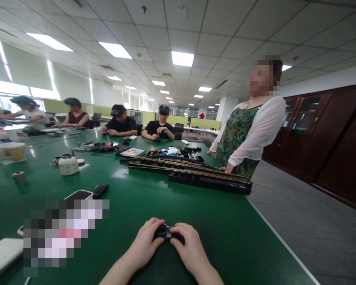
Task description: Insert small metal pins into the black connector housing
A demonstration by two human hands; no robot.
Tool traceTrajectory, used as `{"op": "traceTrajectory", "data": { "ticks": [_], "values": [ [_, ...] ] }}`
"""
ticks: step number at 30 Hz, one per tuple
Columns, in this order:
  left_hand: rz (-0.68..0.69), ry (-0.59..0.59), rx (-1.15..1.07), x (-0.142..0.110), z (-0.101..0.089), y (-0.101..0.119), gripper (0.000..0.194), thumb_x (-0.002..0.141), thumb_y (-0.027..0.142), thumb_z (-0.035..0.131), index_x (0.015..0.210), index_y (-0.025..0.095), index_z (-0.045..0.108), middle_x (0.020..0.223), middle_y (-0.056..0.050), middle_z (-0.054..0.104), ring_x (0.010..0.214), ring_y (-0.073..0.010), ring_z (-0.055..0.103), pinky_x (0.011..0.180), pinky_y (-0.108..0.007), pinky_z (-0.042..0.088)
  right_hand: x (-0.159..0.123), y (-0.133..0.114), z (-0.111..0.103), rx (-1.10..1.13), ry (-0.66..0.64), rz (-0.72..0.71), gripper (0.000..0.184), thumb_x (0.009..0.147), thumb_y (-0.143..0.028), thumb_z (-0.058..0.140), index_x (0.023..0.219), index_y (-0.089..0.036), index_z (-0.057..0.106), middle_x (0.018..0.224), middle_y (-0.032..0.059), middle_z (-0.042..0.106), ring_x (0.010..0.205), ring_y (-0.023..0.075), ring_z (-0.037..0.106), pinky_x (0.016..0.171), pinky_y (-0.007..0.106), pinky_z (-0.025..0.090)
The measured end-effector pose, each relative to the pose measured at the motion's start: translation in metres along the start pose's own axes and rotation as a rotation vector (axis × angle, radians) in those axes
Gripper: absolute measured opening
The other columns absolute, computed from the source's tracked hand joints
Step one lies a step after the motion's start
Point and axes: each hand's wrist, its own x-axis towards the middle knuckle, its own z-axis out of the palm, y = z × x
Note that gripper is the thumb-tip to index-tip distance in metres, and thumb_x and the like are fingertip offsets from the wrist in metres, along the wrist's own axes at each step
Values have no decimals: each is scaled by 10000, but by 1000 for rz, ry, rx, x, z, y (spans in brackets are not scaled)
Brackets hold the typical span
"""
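Observation:
A small black part [167, 233] with some shiny metallic bits sits between my two hands, low over the green table top. My left hand [150, 236] grips its left end, thumb in front and fingers behind. On the other end, my right hand [186, 239] closes in the same way. Much of the part is hidden by my fingers, and its exact kind cannot be made out.
Long black rails [209, 183] with thin brass-coloured rods lie across the table [130, 206] ahead. Left are a phone [78, 195], a white jar [68, 164] and a small metal cylinder [19, 178]. A person [240, 130] stands at the right edge; several others sit beyond.

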Motion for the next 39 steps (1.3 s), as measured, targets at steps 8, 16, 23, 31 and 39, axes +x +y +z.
{"op": "traceTrajectory", "data": {
  "ticks": [8, 16, 23, 31, 39],
  "values": [
    [-3, 16, -19, -1, -1, 2, 433, 659, 148, 513, 1087, 195, 549, 1117, -83, 581, 1063, -233, 506, 962, -383, 368, 0, 4, 1, 33, 2, 9, 255, 689, -200, 566, 906, -289, 665, 1036, 2, 645, 1042, 199, 536, 942, 346, 352],
    [-6, 46, -24, -1, 2, -4, 478, 649, 143, 506, 1123, 200, 541, 1172, -92, 558, 1109, -242, 486, 997, -400, 345, 0, 4, 2, 41, 31, 32, 338, 670, -193, 551, 992, -260, 627, 1032, 17, 645, 1023, 214, 544, 921, 341, 372],
    [-39, 62, -11, 0, 2, -4, 551, 635, 175, 532, 1184, 165, 498, 1211, -118, 531, 1145, -257, 458, 1015, -411, 327, 1, 3, 2, 41, 24, 60, 344, 687, -209, 544, 1020, -269, 611, 1037, 16, 631, 1020, 209, 539, 923, 338, 371],
    [-55, 35, 25, -1, -1, 2, 504, 647, 186, 538, 1150, 181, 529, 1155, -92, 558, 1106, -239, 483, 1003, -391, 346, 0, 4, 2, 39, 23, 60, 347, 697, -213, 540, 1034, -266, 604, 1041, 22, 625, 1019, 212, 538, 928, 346, 372],
    [-54, 34, 9, 0, -2, 4, 506, 656, 180, 533, 1162, 180, 515, 1136, -91, 559, 1091, -239, 485, 984, -384, 354, 0, 4, 2, 37, 20, 52, 342, 697, -202, 538, 1026, -267, 607, 1042, 22, 627, 1018, 212, 538, 928, 351, 377]
  ]
}}
